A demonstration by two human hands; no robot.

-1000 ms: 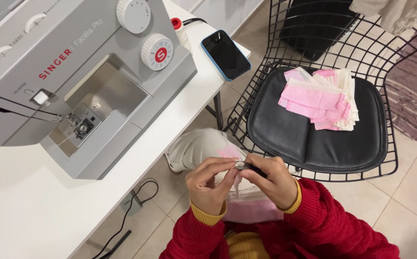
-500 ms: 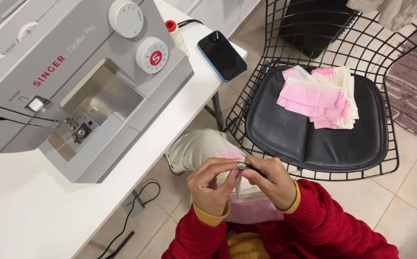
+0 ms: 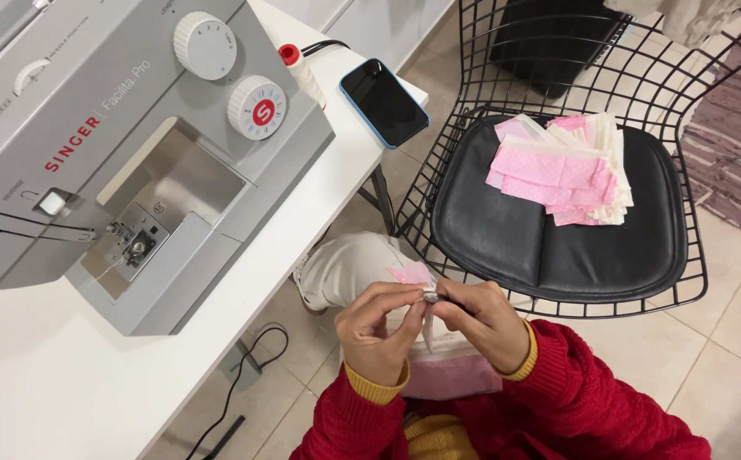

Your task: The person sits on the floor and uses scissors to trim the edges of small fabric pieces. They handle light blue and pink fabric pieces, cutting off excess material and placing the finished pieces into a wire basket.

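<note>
small metal piece (image 3: 431,296), pinched between the fingertips of both hands, right where thumbs and forefingers meet. left hand (image 3: 376,332) curled, fingers closed on the near side of the piece; right hand (image 3: 483,322) closed on its far side, with something dark and thin sticking out by the fingertips, too small to tell. pale strip (image 3: 428,328) hanging straight down from the fingertips. pink dotted fabric (image 3: 410,273) just beyond the fingers, on the lap. further out past the right fingers, black seat cushion (image 3: 515,243) with a stack of pink cloth pieces (image 3: 562,170). well beyond the left fingers, grey sewing machine (image 3: 115,136) on white table (image 3: 38,383), dark phone (image 3: 385,102) near the table's edge.
</note>
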